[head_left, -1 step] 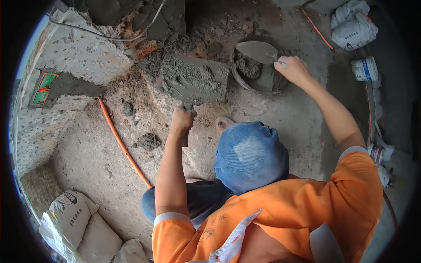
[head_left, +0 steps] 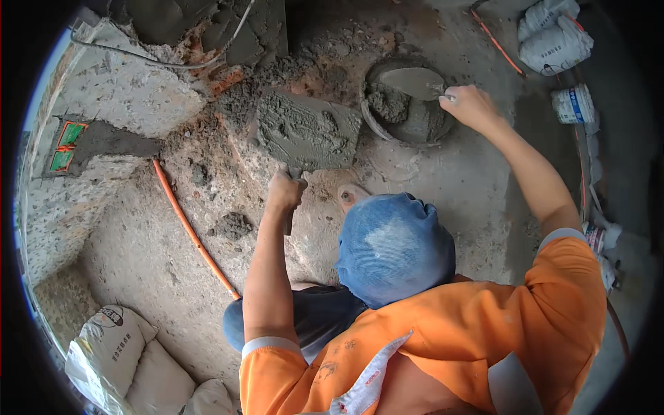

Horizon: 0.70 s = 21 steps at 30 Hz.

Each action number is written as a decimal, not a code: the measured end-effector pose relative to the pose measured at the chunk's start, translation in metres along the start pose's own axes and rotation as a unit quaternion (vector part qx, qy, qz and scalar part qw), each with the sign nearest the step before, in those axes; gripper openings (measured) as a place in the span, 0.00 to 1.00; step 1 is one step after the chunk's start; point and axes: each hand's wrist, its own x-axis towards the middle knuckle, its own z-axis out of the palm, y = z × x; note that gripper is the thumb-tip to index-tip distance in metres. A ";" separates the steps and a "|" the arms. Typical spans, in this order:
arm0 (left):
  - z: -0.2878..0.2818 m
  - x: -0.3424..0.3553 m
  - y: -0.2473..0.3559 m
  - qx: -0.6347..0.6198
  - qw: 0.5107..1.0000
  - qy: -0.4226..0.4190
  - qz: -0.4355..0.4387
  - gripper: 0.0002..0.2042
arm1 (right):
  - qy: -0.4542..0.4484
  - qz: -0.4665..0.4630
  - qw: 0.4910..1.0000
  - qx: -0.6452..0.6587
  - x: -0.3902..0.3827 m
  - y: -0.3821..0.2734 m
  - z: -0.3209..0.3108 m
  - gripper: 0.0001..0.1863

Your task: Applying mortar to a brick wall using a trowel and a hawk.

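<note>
The left hand [head_left: 286, 190] grips the mortar board [head_left: 348, 116], best held level; the right hand [head_left: 473, 107] apparently grips the trowel [head_left: 413, 83].

The right grip [head_left: 473, 108] hides the handle of the trowel [head_left: 413, 82]; the orange shirt [head_left: 449, 321] is cropped below

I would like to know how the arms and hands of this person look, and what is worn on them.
The left sleeve and right sleeve are short and orange, each edged with a pale grey band. Below them the left forearm and right forearm are bare. The left hand and right hand wear no gloves, and no watch shows.
</note>
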 end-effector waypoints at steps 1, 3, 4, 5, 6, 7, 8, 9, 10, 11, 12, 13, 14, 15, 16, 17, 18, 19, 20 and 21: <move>0.006 -0.003 0.001 0.048 0.999 -0.011 -0.006 0.12 | -0.009 -0.007 0.998 -0.057 -0.001 0.019 -0.004 0.19; 0.022 0.002 -0.006 0.076 0.996 -0.044 0.027 0.08 | -0.021 0.006 0.996 -0.083 0.012 0.034 -0.004 0.18; 0.027 0.005 -0.006 0.099 0.991 -0.068 0.062 0.04 | -0.027 0.010 0.993 -0.110 0.019 0.036 -0.004 0.18; 0.033 0.006 -0.005 0.100 0.990 -0.073 0.064 0.04 | -0.031 -0.001 0.990 -0.137 0.029 0.034 0.002 0.18; 0.042 0.007 -0.001 0.113 0.985 -0.112 0.073 0.04 | -0.035 -0.013 0.986 -0.163 0.040 0.028 0.018 0.18; 0.051 0.005 0.002 0.125 0.977 -0.152 0.080 0.04 | -0.018 -0.024 0.990 -0.139 0.046 0.019 0.037 0.17; 0.056 0.006 0.005 0.158 0.970 -0.167 0.075 0.07 | -0.031 -0.052 0.988 -0.145 0.047 0.005 0.061 0.15; 0.061 0.007 0.003 0.157 0.971 -0.166 0.074 0.07 | -0.043 -0.079 0.986 -0.138 0.040 -0.013 0.084 0.15; 0.063 0.006 0.000 0.184 0.965 -0.154 0.101 0.07 | -0.067 -0.102 0.984 -0.127 0.030 -0.025 0.094 0.15; 0.062 0.008 -0.003 0.212 0.959 -0.141 0.128 0.08 | -0.093 -0.104 0.984 -0.111 0.026 -0.024 0.092 0.16; 0.059 0.004 0.002 0.219 0.956 -0.147 0.125 0.09 | -0.092 -0.092 0.986 -0.102 0.014 -0.019 0.082 0.17; 0.055 0.004 0.005 0.217 0.958 -0.144 0.121 0.09 | -0.085 -0.082 0.989 -0.091 0.009 -0.013 0.072 0.18; 0.052 0.003 0.006 0.241 0.953 -0.148 0.110 0.12 | -0.087 -0.088 0.988 -0.091 0.004 -0.009 0.073 0.18; 0.048 0.005 0.011 0.266 0.946 -0.152 0.103 0.15 | -0.067 -0.017 0.996 -0.050 0.002 -0.003 0.072 0.20; 0.047 0.007 0.020 0.266 0.946 -0.154 0.106 0.15 | -0.046 0.059 0.997 -0.010 0.001 0.003 0.073 0.21; 0.045 0.009 0.028 0.264 0.945 -0.173 0.085 0.15 | -0.045 0.063 0.997 -0.012 0.004 0.007 0.094 0.21; 0.047 0.012 0.035 0.263 0.942 -0.197 0.067 0.15 | -0.032 0.070 0.997 0.012 0.003 0.012 0.128 0.21; 0.042 0.017 0.036 0.265 0.942 -0.196 0.069 0.15 | -0.016 0.069 0.997 0.039 0.009 0.008 0.148 0.20; 0.032 0.020 0.032 0.257 0.941 -0.193 0.107 0.12 | -0.107 0.165 0.955 0.223 0.016 -0.006 0.150 0.18; 0.028 0.026 0.033 0.249 0.938 -0.194 0.143 0.09 | -0.195 0.254 0.862 0.394 0.023 -0.014 0.150 0.16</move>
